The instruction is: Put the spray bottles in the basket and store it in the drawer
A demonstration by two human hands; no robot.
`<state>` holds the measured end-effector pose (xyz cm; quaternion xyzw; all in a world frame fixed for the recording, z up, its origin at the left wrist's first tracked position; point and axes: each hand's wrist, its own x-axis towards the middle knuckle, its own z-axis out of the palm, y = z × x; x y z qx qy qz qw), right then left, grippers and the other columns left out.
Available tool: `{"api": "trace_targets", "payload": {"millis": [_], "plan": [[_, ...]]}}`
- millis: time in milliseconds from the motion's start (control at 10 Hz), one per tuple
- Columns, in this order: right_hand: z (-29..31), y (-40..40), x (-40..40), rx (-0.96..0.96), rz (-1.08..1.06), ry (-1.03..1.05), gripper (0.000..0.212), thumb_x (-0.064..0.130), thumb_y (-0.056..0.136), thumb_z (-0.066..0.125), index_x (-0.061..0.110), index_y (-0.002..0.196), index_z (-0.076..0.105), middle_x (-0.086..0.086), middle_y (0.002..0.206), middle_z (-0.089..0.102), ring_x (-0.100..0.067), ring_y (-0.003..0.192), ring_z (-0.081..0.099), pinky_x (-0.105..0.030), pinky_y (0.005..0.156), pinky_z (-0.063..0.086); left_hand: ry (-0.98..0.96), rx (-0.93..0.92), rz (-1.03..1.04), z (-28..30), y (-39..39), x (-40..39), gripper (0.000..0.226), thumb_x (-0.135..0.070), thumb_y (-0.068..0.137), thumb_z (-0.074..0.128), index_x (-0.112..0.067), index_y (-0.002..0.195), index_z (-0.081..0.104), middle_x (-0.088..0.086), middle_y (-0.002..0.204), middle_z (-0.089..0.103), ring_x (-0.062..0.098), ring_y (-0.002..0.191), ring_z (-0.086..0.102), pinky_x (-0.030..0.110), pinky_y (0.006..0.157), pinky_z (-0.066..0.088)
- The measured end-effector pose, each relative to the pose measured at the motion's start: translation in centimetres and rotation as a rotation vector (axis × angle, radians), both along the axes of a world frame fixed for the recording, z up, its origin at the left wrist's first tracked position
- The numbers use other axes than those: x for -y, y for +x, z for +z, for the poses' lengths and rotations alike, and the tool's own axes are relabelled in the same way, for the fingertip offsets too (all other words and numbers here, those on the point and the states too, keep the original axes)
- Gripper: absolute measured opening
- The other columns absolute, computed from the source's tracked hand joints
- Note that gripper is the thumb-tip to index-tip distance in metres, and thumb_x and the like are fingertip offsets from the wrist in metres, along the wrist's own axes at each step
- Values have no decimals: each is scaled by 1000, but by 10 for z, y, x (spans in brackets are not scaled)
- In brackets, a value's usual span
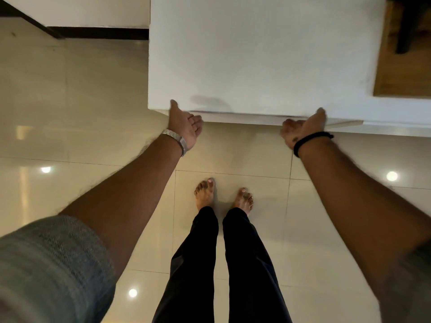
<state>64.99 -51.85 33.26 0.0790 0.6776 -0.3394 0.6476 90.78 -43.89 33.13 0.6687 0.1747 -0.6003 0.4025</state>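
Your left hand (185,128) and right hand (300,129) sit well apart at the front edge of the white counter (256,54), thumbs on top and fingers curled under against the drawer (245,117) front, with no spray bottles or basket in view.
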Motion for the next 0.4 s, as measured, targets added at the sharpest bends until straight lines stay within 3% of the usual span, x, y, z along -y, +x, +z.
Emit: {"api": "trace_targets", "payload": {"millis": [100,200,300,400], "plan": [[2,10,-26,-128,591,69,55,66,97,35,18,109,61,-5,95,61,-19,78,58,-30,72,48,70,156,-724,3,-3,-17,75,-64,104,14,-7,122,59,12,115,61,20,102,62,28,88,51],[12,18,-66,-470,1644,94,78,66,97,32,13,154,34,-16,159,35,-32,145,36,-49,117,32,108,559,-1844,17,-4,-48,72,-61,103,18,-5,139,44,17,136,59,36,123,60,46,104,47],[28,17,-86,-827,2019,-78,83,63,97,33,15,161,11,-14,169,-1,-33,157,2,-55,123,11,76,827,-1952,35,-5,-63,73,-62,101,25,-7,147,36,16,150,49,36,138,49,48,114,36],[67,15,-90,-1208,1981,-378,89,57,97,37,12,161,-5,-18,167,-15,-33,155,-15,-60,123,0,-130,1272,-1698,71,-10,-66,83,-57,102,31,-5,163,9,15,172,10,34,161,10,48,130,11]]}}
